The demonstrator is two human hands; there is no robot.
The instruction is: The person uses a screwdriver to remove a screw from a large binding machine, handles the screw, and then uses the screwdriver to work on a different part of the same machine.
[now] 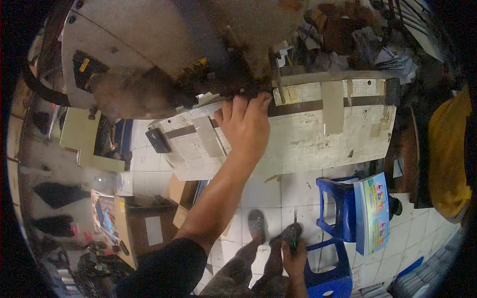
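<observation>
My left hand reaches up to the dark underside of a large machine. Its fingers curl over the upper edge of a whitish board, and the fingertips vanish into shadow. Whatever they pinch there is hidden. Low by my legs, my right hand is closed round the dark green handle of a screwdriver, its thin shaft pointing away from me. Tape strips and a dark band run across the board, with a black block at its left end.
Blue plastic stools stand at the right, with a stack of colourful printed sheets on one. A cardboard box is at the left. Crumpled plastic lies at the back right. Yellow-brown cloth hangs at the far right.
</observation>
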